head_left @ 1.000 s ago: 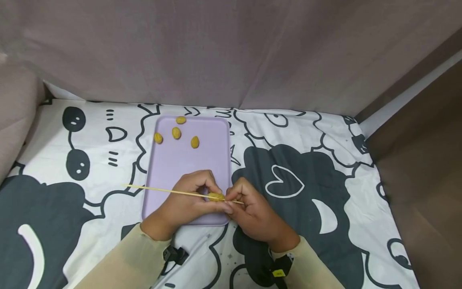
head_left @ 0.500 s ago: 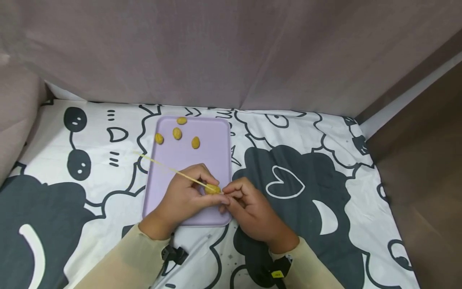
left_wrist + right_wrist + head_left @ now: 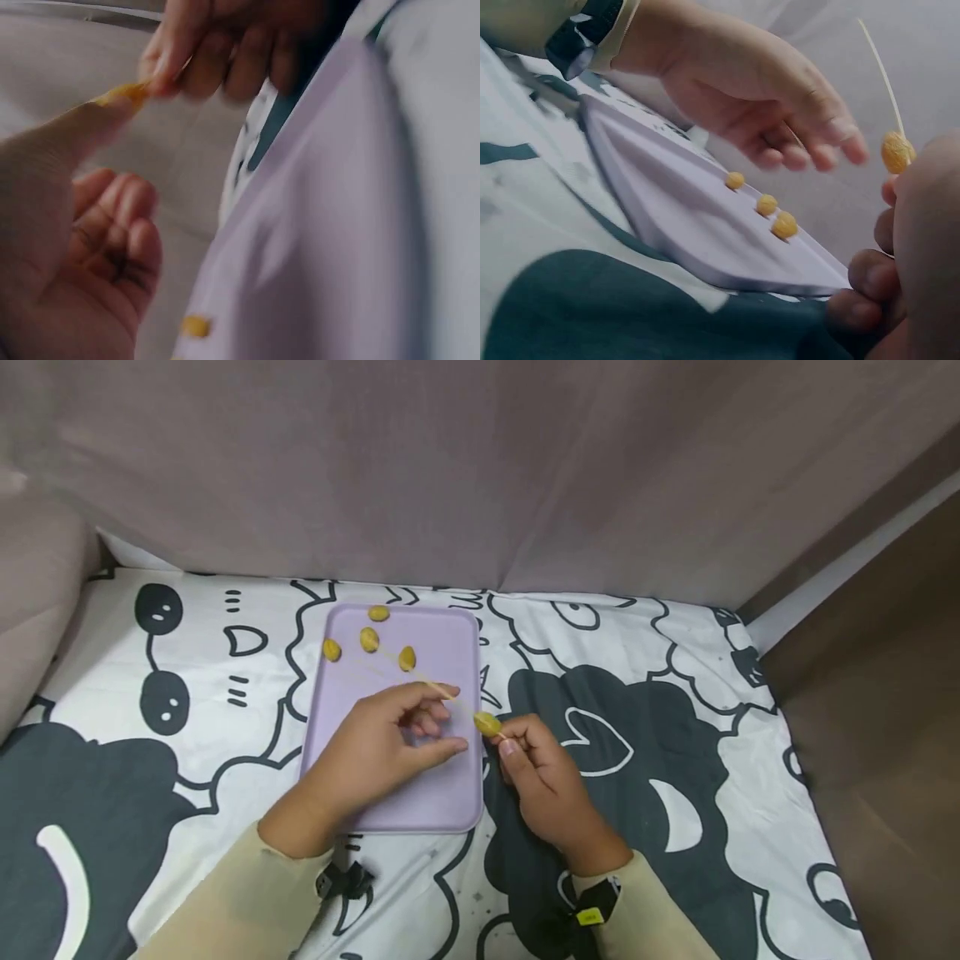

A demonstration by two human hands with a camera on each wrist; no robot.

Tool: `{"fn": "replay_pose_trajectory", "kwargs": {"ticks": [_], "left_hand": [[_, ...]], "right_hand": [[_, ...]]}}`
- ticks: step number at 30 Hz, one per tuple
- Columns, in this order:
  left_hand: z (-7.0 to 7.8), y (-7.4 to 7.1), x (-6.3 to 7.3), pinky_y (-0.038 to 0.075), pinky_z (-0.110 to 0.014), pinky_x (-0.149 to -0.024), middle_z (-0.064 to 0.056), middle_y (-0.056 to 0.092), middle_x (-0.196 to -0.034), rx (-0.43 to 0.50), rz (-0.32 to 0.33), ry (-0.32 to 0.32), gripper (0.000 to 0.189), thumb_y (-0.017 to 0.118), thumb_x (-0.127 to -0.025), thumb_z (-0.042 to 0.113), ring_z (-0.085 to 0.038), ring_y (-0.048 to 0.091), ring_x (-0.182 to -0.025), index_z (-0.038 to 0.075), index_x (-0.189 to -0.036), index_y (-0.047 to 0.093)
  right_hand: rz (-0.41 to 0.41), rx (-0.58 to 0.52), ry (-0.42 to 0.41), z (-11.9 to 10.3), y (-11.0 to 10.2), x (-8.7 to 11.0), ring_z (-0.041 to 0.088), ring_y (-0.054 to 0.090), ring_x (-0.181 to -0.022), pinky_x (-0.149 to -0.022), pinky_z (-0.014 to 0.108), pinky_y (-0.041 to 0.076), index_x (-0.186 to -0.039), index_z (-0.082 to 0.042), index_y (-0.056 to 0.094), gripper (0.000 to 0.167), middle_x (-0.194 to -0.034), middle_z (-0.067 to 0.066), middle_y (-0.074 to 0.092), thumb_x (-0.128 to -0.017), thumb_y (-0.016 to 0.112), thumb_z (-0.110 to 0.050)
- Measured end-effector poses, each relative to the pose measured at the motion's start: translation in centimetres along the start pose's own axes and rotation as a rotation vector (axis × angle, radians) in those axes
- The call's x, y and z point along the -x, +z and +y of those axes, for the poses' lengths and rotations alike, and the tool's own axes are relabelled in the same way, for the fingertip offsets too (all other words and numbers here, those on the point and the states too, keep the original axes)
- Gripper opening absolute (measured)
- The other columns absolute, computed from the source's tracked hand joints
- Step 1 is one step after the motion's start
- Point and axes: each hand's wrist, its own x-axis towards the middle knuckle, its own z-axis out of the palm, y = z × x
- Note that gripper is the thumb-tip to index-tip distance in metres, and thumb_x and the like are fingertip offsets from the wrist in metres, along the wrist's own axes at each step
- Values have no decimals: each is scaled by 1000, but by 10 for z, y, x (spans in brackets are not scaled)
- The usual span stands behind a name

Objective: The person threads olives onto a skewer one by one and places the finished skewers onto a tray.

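Note:
My right hand [image 3: 551, 785] pinches a thin wooden skewer [image 3: 885, 82] between thumb and forefinger, just below a yellow, wrinkled oval piece [image 3: 487, 723] threaded on it. The skewer's long end slopes up and to the left, faint in the head view. My left hand [image 3: 375, 739] is over the tray [image 3: 442, 806], to the left of the piece, thumb and fingers apart and holding nothing. In the left wrist view, its thumb overlaps the yellow piece [image 3: 135, 93]; whether they touch I cannot tell. Several similar yellow pieces [image 3: 406, 658] lie on the lilac tray's far part.
Under the tray spreads a white cloth [image 3: 735, 777] with dark cartoon prints. Beige fabric [image 3: 480, 468] hangs along the far side, and a brown panel [image 3: 885, 693] stands at the right.
The left hand has released the yellow piece and moved slightly left, fingers spread. The right hand has carried the skewer and piece up and right; the skewer now slopes more steeply.

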Motion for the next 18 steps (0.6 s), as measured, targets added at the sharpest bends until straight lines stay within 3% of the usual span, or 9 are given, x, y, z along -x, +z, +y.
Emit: {"fn": "replay_pose_trajectory", "kwargs": {"ticks": [5,9,13,16,18], "left_hand": [[-4,-36,-30,64,-41,-88,-7,84,-109,-218,102,-78,31,85,-100,22,-21,76,-96,9,-129,81],[-10,-60,-59,58,-46,-89,-8,84,-112,-316,119,-215,29,71,-107,28,-27,76,-98,12,-128,82],[-12,-68,-78,56,-48,-91,-10,83,-127,-357,45,-309,32,64,-110,32,-30,72,-101,13,-125,84],[-12,-62,-85,56,-45,-90,-9,79,-140,-418,-60,-349,32,64,-107,34,-31,72,-107,12,-111,86],[-13,-54,-87,56,-46,-86,-11,78,-142,-472,-109,-365,33,64,-105,36,-32,73,-104,11,-99,84]], "right_hand": [[93,-103,40,6,-7,-1,27,40,-55,-50,34,38,-116,17,49,16,-69,14,42,-118,42,3],[122,-140,115,9,-8,-2,21,38,-54,-49,33,36,-119,15,48,21,-67,13,40,-120,41,-4],[138,-161,153,11,-7,-3,21,37,-54,-49,32,35,-121,11,49,19,-67,10,39,-121,41,-6],[150,-174,178,11,-6,-5,19,38,-54,-49,30,36,-122,8,50,17,-67,12,39,-120,41,-6],[150,-177,193,11,-5,-5,17,38,-55,-50,28,36,-121,8,50,16,-67,14,39,-120,41,-6]]}}
